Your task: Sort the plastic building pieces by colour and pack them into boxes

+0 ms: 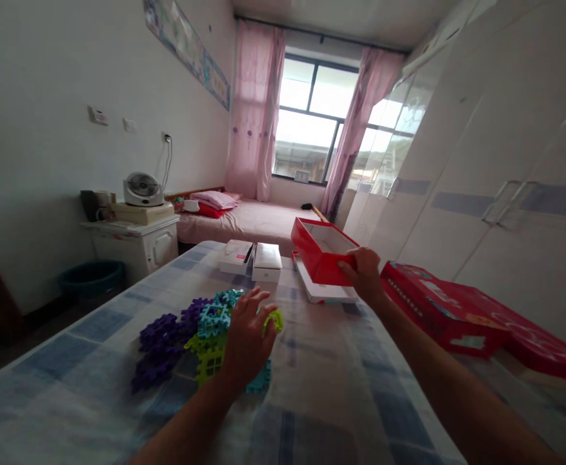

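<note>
My right hand [367,274] grips the near right corner of an open red box [319,258] with a white inside. The box is tilted above a shallow white-and-red tray or lid [326,294] on the table. My left hand [248,332] hovers over or rests on a heap of plastic interlocking building pieces, fingers spread. Purple pieces [159,349] lie to its left, with light blue pieces [215,316] and yellow-green pieces [209,361] closer in. A small yellow-green piece [276,319] shows beside its thumb; whether they touch I cannot tell.
Two small white boxes [266,261] stand at the far side of the checked tablecloth [321,394]. Red boxes [452,310] are to the right, beside the white wardrobe [515,155]. Beyond the table are a bed [258,219] and a cabinet [140,242] carrying a fan [143,188].
</note>
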Available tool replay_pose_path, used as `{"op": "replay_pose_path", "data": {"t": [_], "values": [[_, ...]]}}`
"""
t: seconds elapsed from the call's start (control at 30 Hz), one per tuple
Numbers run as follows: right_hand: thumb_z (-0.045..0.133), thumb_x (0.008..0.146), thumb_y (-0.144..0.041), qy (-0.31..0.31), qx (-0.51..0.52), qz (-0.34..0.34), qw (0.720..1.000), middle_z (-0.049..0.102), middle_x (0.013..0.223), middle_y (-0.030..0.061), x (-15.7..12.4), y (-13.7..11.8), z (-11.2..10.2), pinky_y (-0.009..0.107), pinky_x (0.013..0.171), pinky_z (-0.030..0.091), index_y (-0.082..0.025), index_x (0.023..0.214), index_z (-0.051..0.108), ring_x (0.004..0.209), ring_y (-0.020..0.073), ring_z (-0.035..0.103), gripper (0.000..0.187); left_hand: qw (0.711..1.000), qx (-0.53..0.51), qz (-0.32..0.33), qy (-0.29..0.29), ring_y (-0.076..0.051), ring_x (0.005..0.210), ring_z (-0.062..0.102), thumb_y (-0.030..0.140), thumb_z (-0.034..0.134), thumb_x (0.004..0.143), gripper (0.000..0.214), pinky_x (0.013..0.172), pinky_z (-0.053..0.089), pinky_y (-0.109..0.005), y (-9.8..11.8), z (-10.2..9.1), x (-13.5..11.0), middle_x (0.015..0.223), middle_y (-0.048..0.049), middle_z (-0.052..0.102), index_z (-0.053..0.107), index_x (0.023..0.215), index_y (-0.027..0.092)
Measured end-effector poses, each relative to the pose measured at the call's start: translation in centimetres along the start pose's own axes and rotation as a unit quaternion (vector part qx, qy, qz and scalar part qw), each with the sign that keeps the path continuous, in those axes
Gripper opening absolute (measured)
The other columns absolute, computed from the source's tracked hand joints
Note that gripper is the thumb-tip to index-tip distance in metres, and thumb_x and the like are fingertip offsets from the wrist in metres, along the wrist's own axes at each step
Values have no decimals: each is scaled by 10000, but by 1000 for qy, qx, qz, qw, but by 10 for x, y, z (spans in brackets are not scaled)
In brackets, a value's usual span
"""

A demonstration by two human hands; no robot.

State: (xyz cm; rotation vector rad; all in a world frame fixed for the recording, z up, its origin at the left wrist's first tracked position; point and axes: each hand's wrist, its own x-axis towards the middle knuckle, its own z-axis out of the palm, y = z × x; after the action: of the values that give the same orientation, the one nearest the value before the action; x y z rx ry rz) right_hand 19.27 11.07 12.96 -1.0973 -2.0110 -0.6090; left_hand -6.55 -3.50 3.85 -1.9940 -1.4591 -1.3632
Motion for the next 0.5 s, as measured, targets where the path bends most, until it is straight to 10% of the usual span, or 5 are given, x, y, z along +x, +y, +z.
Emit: {"op": "replay_pose_path", "data": {"t": [0.17, 0.33, 0.5], "values": [[437, 886, -341, -119, 10, 53, 991, 634, 942, 86, -24, -2, 49, 436, 1006, 183, -186, 866, 590, 1038, 239, 492, 218, 1000, 0, -14, 4, -261, 1234, 444, 103, 473, 769, 281, 1022, 392, -500, -1, 1, 0, 1186, -72, 580, 610, 980, 228], [375, 888, -429, -68, 75, 188, 977, 586, 1105, 101, -36, 7, 57, 442, 993, 226, -194, 954, 583, 1094, 245, 475, 321, 1000, 0, -20, -5, -263, 1232, 446, 99, 475, 764, 294, 1018, 400, -499, 0, 1, 1, 1192, -67, 573, 609, 985, 240], [365, 825, -564, -58, 170, 441, 879, 537, 1160, 219, -33, 22, 57, 408, 875, 362, -98, 1167, 505, 1105, 321, 471, 595, 1000, -4, -15, -14, -256, 1247, 431, 94, 481, 754, 298, 1032, 393, -479, 0, 3, 0, 1211, -65, 559, 609, 985, 232]]}}
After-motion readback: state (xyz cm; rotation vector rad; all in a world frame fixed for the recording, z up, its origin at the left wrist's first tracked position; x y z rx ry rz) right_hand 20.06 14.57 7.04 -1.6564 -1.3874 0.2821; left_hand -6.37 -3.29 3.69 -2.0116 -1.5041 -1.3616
